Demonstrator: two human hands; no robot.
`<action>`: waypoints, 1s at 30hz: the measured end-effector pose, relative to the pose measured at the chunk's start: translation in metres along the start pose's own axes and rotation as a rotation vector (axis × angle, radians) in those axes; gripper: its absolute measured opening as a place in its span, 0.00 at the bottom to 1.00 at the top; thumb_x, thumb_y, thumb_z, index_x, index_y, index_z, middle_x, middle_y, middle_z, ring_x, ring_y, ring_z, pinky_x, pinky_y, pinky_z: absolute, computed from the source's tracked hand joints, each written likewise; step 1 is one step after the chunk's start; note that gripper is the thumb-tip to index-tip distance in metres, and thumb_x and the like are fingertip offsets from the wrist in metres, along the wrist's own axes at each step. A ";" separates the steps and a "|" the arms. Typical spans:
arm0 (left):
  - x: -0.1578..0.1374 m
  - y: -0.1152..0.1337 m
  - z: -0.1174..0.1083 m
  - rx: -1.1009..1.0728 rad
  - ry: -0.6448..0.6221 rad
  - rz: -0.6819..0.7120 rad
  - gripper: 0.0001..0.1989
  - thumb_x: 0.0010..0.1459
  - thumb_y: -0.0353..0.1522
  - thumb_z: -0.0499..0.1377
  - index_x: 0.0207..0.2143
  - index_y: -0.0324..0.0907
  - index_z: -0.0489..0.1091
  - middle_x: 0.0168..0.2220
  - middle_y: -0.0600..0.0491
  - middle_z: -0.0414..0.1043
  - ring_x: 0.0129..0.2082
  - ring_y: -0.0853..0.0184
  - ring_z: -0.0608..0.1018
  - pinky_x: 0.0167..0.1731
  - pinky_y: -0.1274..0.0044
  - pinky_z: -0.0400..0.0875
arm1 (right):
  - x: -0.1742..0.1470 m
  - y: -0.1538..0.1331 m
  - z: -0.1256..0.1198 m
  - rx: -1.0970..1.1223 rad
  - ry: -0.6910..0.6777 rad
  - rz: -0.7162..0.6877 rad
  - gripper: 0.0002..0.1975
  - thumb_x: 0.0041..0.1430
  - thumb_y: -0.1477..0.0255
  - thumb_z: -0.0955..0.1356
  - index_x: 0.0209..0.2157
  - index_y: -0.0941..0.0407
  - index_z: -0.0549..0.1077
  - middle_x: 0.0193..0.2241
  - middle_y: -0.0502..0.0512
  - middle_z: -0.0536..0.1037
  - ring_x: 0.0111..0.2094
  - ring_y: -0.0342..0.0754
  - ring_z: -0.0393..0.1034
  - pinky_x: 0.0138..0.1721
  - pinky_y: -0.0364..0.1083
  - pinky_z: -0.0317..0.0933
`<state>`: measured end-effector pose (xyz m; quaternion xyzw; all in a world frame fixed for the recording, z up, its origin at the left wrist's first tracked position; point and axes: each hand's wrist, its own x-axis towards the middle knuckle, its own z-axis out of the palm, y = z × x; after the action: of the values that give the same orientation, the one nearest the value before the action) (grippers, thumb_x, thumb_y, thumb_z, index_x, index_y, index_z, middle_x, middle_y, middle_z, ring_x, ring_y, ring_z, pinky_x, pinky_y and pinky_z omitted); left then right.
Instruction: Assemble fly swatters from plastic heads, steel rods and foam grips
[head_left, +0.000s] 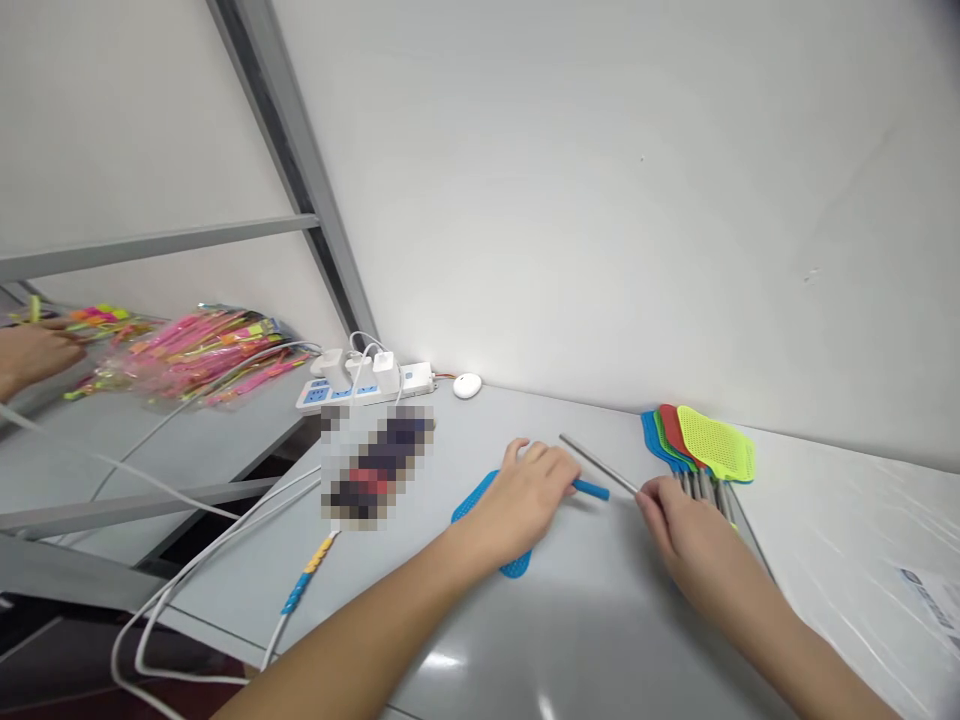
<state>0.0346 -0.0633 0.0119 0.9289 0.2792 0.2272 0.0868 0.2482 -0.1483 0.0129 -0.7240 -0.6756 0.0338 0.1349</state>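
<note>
My left hand [529,495] is closed around a blue fly swatter head [517,565], and its perforated panel shows on both sides of my wrist. The blue socket [591,489] of the head pokes out past my fingers toward the right. Between thumb and fingers, my right hand [679,520] pinches a thin metal rod [600,466], whose free end points up and left, apart from the socket. Just beyond my right hand lies a fanned stack of fly swatters [716,442] in blue, green, red and yellow, with metal rods running from them.
A blurred phone-like object [382,470] on a white cable lies to the left, near a power strip [367,388] with plugs and a white oval device [467,385]. Beyond a grey metal frame [296,150], another person's hand [37,352] is near bagged pink and yellow items [202,350].
</note>
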 end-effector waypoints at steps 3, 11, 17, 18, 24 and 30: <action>0.004 -0.004 -0.008 -0.097 0.096 -0.092 0.09 0.67 0.30 0.46 0.41 0.42 0.65 0.38 0.50 0.71 0.39 0.63 0.70 0.43 0.69 0.63 | 0.002 0.017 -0.014 0.237 0.034 0.100 0.15 0.68 0.58 0.54 0.39 0.51 0.64 0.23 0.47 0.72 0.23 0.48 0.67 0.25 0.45 0.56; 0.004 -0.025 -0.010 -0.464 0.420 -0.508 0.12 0.65 0.38 0.49 0.33 0.43 0.67 0.24 0.59 0.64 0.25 0.71 0.67 0.27 0.78 0.61 | -0.001 0.031 -0.017 0.426 0.123 -0.077 0.13 0.68 0.61 0.57 0.42 0.51 0.68 0.24 0.47 0.71 0.24 0.45 0.64 0.26 0.44 0.58; 0.004 -0.038 -0.009 -0.389 0.410 -0.478 0.10 0.61 0.32 0.52 0.27 0.41 0.68 0.21 0.59 0.62 0.22 0.72 0.65 0.25 0.79 0.59 | -0.002 0.023 -0.017 0.452 0.121 -0.143 0.12 0.68 0.63 0.59 0.40 0.51 0.70 0.25 0.48 0.73 0.25 0.45 0.66 0.26 0.43 0.57; 0.004 -0.039 -0.009 -0.368 0.397 -0.459 0.10 0.60 0.30 0.52 0.26 0.41 0.68 0.20 0.60 0.62 0.21 0.72 0.65 0.25 0.79 0.59 | -0.002 0.024 -0.017 0.459 0.132 -0.139 0.12 0.68 0.63 0.59 0.40 0.51 0.70 0.25 0.48 0.73 0.25 0.44 0.67 0.26 0.43 0.57; 0.001 -0.042 -0.012 -0.328 0.405 -0.393 0.10 0.57 0.28 0.51 0.25 0.41 0.68 0.19 0.59 0.63 0.21 0.72 0.66 0.24 0.79 0.59 | -0.002 0.030 -0.016 0.444 0.111 -0.166 0.11 0.68 0.64 0.59 0.41 0.50 0.71 0.33 0.49 0.78 0.31 0.45 0.70 0.31 0.44 0.61; -0.001 -0.041 -0.015 -0.236 0.383 -0.329 0.10 0.57 0.30 0.52 0.25 0.41 0.69 0.19 0.58 0.65 0.19 0.72 0.67 0.24 0.79 0.60 | 0.000 0.033 -0.018 0.368 0.103 -0.235 0.11 0.68 0.65 0.60 0.41 0.50 0.73 0.32 0.50 0.78 0.31 0.45 0.69 0.33 0.45 0.61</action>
<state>0.0066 -0.0293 0.0125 0.7948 0.4089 0.4124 0.1759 0.2842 -0.1525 0.0220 -0.6044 -0.7299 0.1034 0.3021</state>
